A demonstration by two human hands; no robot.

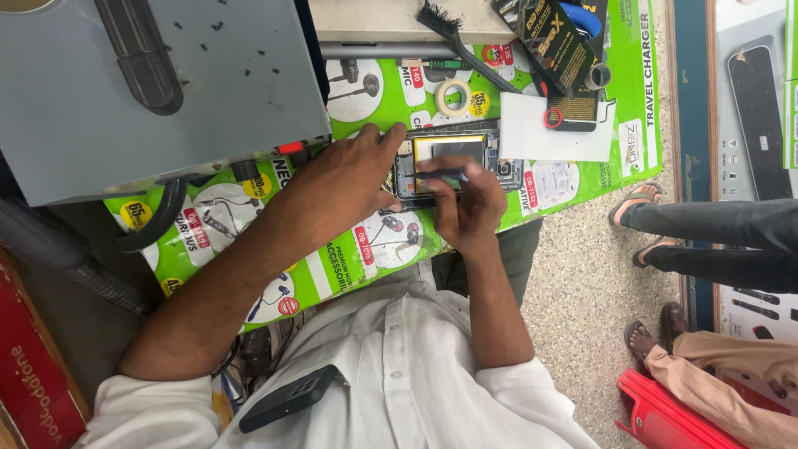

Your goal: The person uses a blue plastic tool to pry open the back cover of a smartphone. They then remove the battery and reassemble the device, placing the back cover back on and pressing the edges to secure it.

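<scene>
An opened phone [486, 155] with its back off lies on the green printed work surface [349, 258], showing its battery and circuit boards. My left hand [345, 179] presses on the phone's left end and steadies it. My right hand [465, 204] grips a thin dark tool [445, 173] whose tip rests over the middle of the phone. A black phone [291, 397] sticks out of my white shirt pocket.
A grey machine [166, 83] with hoses stands at the left. A tape roll [453, 97], a black brush [453, 37], a white sheet [532, 133] and dark packages lie beyond the phone. Other people's sandalled feet [636, 204] and a red stool [665, 416] are at the right.
</scene>
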